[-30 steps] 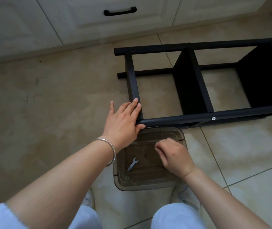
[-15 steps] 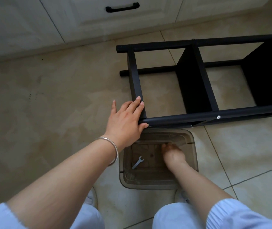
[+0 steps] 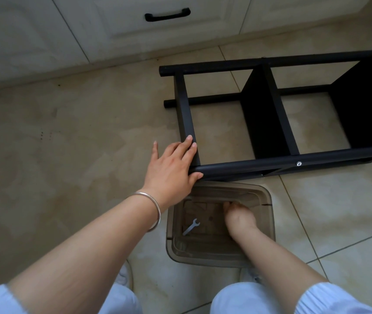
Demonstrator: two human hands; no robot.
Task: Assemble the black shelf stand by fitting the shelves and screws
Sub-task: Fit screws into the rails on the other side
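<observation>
Down on the tiled floor (image 3: 72, 137), black shelf stand (image 3: 275, 114) lying on its side, just in front of the cream cabinets (image 3: 117, 26) with a black drawer handle (image 3: 167, 15) up top. Four round black legs running left to right, two shelves already fitted as dark upright panels between them, one near the middle (image 3: 257, 123), one at the far right (image 3: 366, 109). A flat crossbar (image 3: 186, 116) closing the frame at its left end. One silver screw (image 3: 298, 163) seated in the nearest leg, shining against the black. Left hand (image 3: 171, 168) laid flat at the near left corner of the frame, fingers (image 3: 189, 141) straight and resting along the crossbar, thumb touching the front leg, nothing gripped; silver bangle (image 3: 151, 211) round that wrist. Right below the stand's near leg, a smoky clear plastic bin (image 3: 268, 223) standing on the floor, almost touching the frame. Right hand (image 3: 239, 219) plunged deep into the bin, fingertips down at the far wall by the bottom, curled under and out of sight — cannot tell whether anything is pinched there. Small silver wrench (image 3: 191, 226) lying loose on the bin's floor, to the left of that hand and apart from it. A small dark speck on the bin floor between wrench and hand, too small to name. Pale blue trouser knees (image 3: 246, 298) and rolled pale sleeves at the bottom edge, white shoes peeking out either side of the bin.
</observation>
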